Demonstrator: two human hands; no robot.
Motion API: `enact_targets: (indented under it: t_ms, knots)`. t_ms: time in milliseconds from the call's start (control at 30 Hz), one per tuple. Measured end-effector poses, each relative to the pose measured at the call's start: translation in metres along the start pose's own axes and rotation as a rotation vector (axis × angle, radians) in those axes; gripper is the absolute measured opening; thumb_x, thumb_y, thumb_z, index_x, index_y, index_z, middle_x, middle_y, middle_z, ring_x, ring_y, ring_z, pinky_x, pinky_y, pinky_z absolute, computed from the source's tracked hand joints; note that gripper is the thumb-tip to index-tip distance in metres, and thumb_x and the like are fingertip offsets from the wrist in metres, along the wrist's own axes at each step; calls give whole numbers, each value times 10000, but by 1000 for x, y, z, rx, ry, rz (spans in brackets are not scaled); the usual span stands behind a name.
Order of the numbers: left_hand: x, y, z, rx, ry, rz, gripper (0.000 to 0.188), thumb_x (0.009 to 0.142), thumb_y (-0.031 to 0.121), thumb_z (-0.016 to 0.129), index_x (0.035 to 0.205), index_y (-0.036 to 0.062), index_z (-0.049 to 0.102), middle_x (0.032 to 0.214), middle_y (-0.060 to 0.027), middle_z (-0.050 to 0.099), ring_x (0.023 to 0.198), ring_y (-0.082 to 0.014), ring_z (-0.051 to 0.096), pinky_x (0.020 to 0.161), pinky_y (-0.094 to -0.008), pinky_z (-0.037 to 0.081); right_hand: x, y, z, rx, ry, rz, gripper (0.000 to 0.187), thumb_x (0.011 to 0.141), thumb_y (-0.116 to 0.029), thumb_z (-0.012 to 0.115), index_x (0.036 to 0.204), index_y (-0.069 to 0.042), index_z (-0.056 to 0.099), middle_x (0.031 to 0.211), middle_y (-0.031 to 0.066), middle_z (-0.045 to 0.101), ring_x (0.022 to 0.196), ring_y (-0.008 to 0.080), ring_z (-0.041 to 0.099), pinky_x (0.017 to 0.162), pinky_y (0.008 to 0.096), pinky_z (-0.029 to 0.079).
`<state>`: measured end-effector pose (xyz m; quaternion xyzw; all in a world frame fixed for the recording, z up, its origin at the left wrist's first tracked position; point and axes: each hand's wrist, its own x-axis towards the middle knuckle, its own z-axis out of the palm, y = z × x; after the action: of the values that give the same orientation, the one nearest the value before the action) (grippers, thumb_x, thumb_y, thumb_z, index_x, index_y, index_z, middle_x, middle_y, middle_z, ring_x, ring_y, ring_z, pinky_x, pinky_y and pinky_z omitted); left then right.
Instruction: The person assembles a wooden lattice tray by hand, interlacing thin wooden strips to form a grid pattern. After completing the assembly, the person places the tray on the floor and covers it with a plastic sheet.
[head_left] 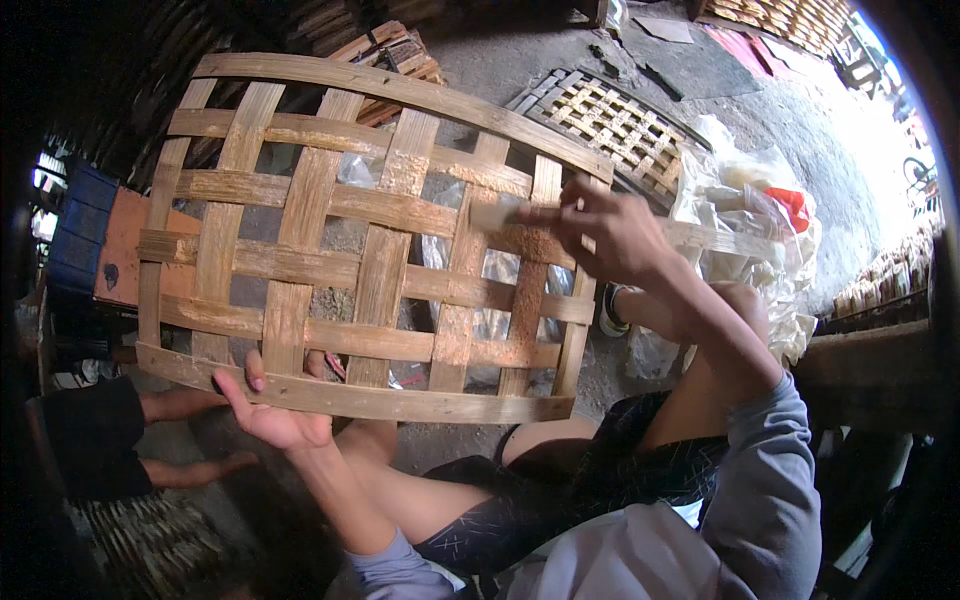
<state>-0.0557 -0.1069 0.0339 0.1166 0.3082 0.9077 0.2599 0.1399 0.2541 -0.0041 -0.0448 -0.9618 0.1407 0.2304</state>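
A woven panel of flat bamboo strips [380, 262] is propped in front of me, with a gap between each crossing. Along its lower rail, toward the left, my left hand [278, 420] grips the edge, fingers curled behind and thumb in front. My right hand [610, 228] is closed on the handle of what looks like a flat paintbrush [492, 216]. Its pale, slightly blurred head lies against the strips at the panel's upper right. Several strips there look wet and orange-brown, darkest on one upright strip [527, 305]; those on the left are paler.
Another woven panel [625, 130] lies on the floor beyond, beside a heap of clear plastic bags [745, 200]. Stacked wooden slats [400, 60] sit at the back. A blue crate [82, 225] stands at left, near another person's legs [190, 400].
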Motion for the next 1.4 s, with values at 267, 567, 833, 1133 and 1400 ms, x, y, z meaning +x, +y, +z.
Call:
enact_targets:
  t_ms: [267,567,833,1133,1400]
  knots:
    - [3,-3,-16,-164,-284,-10,536,1043,532,382,725,101,401,1296,-278,575,1341,-397,431,1104,-622,342,-7,10,-2,58,-32,-10,488,886,-110,635,1289,-384,654,927,48,589,631,228,615,552,365,552]
    - [6,-1,-26,-199,-324,-23,530,1045,524,381,723,104,387,1270,-272,586,1335,-388,439,1127,-629,299,-10,1,16,74,-17,-128,501,927,-114,599,1334,-405,613,923,54,585,595,183,569,476,335,500]
    - [-1,-3,-13,-40,-9,88,401,1048,524,372,1168,146,426,940,-42,493,1190,-292,501,1003,-640,388,-3,-2,12,88,-9,-37,520,906,-93,654,1349,-362,613,965,65,604,644,199,645,559,362,574]
    - [-3,-3,-1,89,161,124,525,1054,518,356,1463,191,370,768,67,432,1111,-249,541,900,-620,451,7,-2,-5,-17,-65,100,470,947,-120,608,1358,-347,608,982,88,616,612,212,610,572,344,573]
    - [-14,-42,20,11,-33,154,524,1019,568,397,711,144,405,1210,-183,604,1222,-406,503,974,-609,427,6,-24,11,76,-147,160,542,921,-84,542,1383,-366,582,1011,149,571,633,237,618,536,381,529]
